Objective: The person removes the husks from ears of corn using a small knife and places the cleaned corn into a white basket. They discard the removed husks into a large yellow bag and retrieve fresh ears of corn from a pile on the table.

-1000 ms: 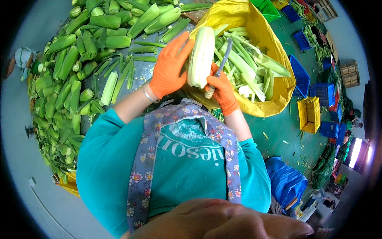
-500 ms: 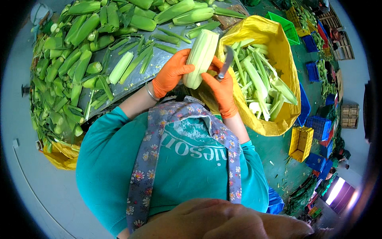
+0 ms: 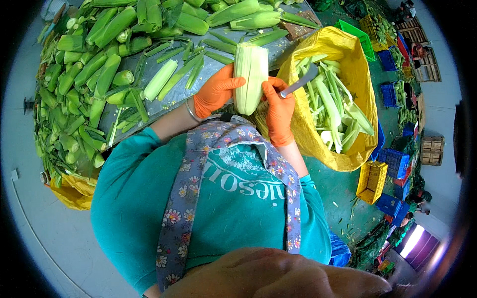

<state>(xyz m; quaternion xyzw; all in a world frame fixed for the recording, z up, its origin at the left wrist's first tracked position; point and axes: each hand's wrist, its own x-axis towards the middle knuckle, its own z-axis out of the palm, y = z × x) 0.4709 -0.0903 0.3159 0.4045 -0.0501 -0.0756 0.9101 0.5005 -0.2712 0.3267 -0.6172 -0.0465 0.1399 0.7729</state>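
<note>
A pale green ear of corn [image 3: 251,79], stripped to its inner husk, stands nearly upright in front of my chest. My left hand [image 3: 213,93], in an orange glove, grips it from the left with the thumb across its front. The orange-gloved right hand [image 3: 279,114] is closed on a small knife [image 3: 301,82], whose curved blade points up and right over the yellow sack [image 3: 365,89]. My right thumb and fingertips touch the ear's right side. Part of the knife's handle is hidden in my palm.
Many green ears of corn [image 3: 107,74] are heaped on the metal table [image 3: 131,74] ahead and left, with loose husks around. Stripped husks [image 3: 328,99] fill the yellow sack at my right. Beyond it stand a green crate [image 3: 357,38], a yellow crate [image 3: 371,181] and blue crates [image 3: 395,163].
The ear has turned from a rightward tilt to nearly upright. The knife blade has swung from pointing up to pointing right, away from the ear. Both hands keep their holds.
</note>
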